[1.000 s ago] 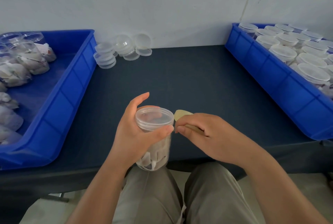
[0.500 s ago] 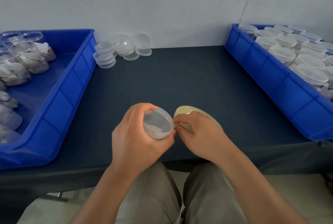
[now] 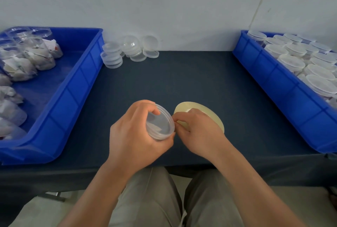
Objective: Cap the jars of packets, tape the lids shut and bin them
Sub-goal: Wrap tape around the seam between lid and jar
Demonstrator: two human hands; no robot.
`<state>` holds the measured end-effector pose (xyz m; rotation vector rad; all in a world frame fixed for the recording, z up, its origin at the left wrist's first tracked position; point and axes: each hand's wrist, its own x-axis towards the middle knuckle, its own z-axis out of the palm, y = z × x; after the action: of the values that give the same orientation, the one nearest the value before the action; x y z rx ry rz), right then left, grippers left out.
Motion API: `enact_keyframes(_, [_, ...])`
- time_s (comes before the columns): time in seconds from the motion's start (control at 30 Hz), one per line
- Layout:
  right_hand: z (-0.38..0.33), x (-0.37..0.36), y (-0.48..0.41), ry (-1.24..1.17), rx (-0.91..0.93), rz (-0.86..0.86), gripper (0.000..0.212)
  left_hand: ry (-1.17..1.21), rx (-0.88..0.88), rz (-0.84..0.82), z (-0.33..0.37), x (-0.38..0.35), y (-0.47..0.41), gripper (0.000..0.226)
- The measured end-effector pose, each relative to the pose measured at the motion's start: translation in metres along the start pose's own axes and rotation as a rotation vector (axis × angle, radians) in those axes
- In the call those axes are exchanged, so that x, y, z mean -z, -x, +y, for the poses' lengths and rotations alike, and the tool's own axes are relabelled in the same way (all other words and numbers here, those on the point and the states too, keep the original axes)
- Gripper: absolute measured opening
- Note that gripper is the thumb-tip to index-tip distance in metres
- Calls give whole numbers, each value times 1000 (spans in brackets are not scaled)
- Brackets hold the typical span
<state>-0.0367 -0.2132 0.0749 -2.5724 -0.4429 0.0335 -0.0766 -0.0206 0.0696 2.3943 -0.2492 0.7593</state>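
So the jar point(image 3: 156, 135) is being gripped in the left hand point(image 3: 135, 135), fingers wrapped round its body, over the near edge of the table point(image 3: 182, 77), pretty much dead centre. Whether it's being rested on the cloth can't be told.

It's being tipped over, so its long axis is being run from the left palm up and to the right, with the lid point(image 3: 160, 121) being pointed toward the right hand point(image 3: 198, 130). That's the bit the next move is being hung on imo. The lid's rim is being touched by the right fingertips point(image 3: 179, 118), so the right hand is the nearer one to the seam, and taping is probably being started on that side.

The right hand is being curled over the tape roll point(image 3: 209, 112), with thumb and forefinger being pinched together at the rim. Whether a tape end is being held there can't be told. Both hands are being held together, meeting at the lid.

Containers: uncapped jars of packets point(image 3: 38, 57) are being stored in the left bin point(image 3: 78, 88). Capped jars point(image 3: 291, 61) are being packed upright in the right bin point(image 3: 269, 80), well apart from the hands. Loose lids point(image 3: 112, 58) are being stacked at the back by the wall.
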Motion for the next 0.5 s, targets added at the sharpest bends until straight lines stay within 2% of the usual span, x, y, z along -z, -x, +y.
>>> enact_keyframes(0.1, [4,-12,-7,56,-19,11,24,115,32,-4,6,8,1,67])
enact_keyframes(0.13, [7,-15,-12,117,-75,32,23,254,56,-87,16,9,4,71])
enact_keyframes(0.2, [20,-13,-24,202,-232,100,23,572,124,-441,49,5,3,90])
enact_keyframes(0.23, [28,-9,-27,172,-266,128,24,631,130,-535,65,3,9,95])
enact_keyframes(0.3, [39,3,-29,18,-174,223,21,645,61,-351,71,4,18,81])
enact_keyframes(0.37, [43,12,-23,-14,-50,284,19,558,105,-149,53,13,17,71])
enact_keyframes(0.5, [47,10,-10,128,-7,248,25,560,291,-18,14,23,9,63])
